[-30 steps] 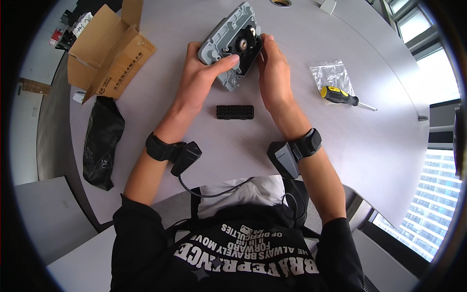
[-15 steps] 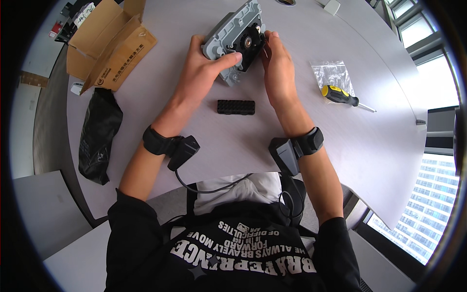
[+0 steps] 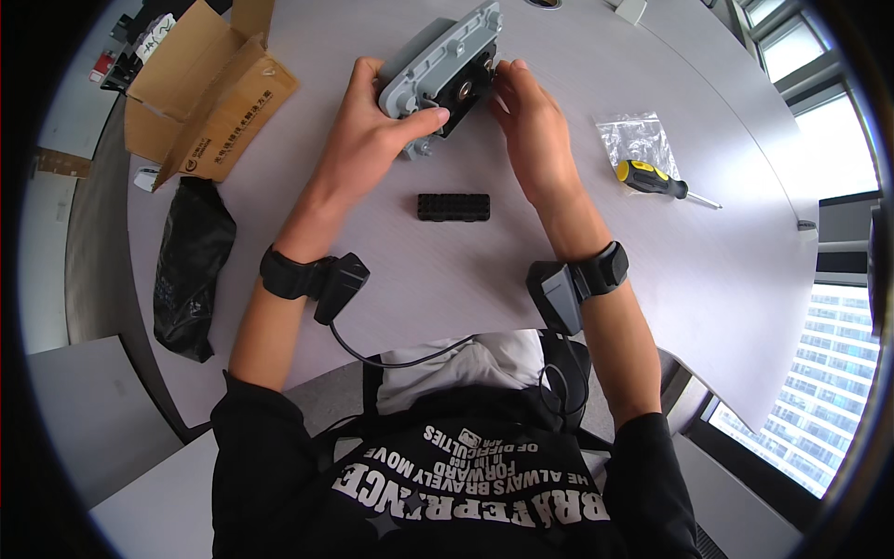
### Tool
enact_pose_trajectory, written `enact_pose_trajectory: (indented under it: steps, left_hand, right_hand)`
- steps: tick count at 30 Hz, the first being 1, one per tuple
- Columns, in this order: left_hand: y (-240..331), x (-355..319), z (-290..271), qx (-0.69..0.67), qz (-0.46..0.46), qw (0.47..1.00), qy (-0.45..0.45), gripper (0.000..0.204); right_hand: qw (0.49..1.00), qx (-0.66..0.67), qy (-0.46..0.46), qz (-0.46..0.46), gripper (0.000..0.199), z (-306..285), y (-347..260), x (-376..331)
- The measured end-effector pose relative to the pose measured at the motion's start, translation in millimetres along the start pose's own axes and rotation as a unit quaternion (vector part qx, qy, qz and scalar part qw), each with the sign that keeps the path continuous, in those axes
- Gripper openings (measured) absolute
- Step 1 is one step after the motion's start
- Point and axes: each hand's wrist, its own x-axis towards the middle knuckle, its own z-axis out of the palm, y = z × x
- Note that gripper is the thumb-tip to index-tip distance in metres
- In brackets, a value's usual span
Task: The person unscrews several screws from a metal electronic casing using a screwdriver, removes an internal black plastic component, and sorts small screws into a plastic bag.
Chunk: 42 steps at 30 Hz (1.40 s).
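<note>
A grey housing [image 3: 438, 58] with ribbed edges stands tilted above the table's far middle. A black part with a round metal ring [image 3: 464, 91] sits in its open side. My left hand [image 3: 368, 126] is closed on the housing's left edge, its thumb lying across the near side by the black part. Close to the right edge is my right hand [image 3: 533, 130], fingers bent inward beside the black part. Its fingertips are partly hidden, and what they pinch cannot be made out. A black textured block [image 3: 453, 207] lies on the table below the housing, between my forearms.
An open cardboard box [image 3: 219, 116] stands at the far left, with a black plastic bag [image 3: 193, 270] nearer me. On the right, a yellow-and-black screwdriver [image 3: 656, 180] lies partly over a clear plastic bag [image 3: 638, 140]. A cable [image 3: 396, 363] hangs from my left wrist device.
The housing has shifted slightly left and turned, showing less of its black inside. My left hand moved with it. My right hand has drawn a little away from the black part.
</note>
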Motion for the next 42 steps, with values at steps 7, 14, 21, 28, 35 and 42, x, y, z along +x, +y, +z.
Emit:
enact_pose_trajectory:
  steps: [7,14,21,28,35,42]
  left_hand:
    - [2.6,-3.6,1.4,0.105,0.024,0.994,-0.024,0.052]
    - [7.6,-10.5,10.6,0.189,0.086,0.978,-0.02,0.051]
    - [9.6,-10.5,11.2,0.22,0.099,0.97,-0.027,0.051]
    - [8.6,-10.2,14.3,0.288,0.133,0.947,-0.054,0.05]
    - [-2.0,-5.8,16.3,0.329,0.242,0.912,-0.046,0.054]
    - [-6.6,-4.2,2.4,0.392,0.305,0.868,-0.018,0.05]
  right_hand:
    - [0.999,0.037,-0.013,-0.006,0.058,1.6,-5.5,-4.5]
    - [0.998,0.059,-0.022,0.006,0.049,-3.4,-9.2,-0.6]
    - [0.998,0.064,-0.016,0.005,0.051,-6.5,-11.9,-2.9]
    - [0.997,0.062,0.044,-0.023,0.039,-16.7,-20.2,0.8]
    - [0.996,0.066,0.061,-0.019,0.045,-18.6,-27.4,-0.7]
    - [0.989,-0.12,0.086,-0.026,0.035,-21.5,-29.4,-1.9]
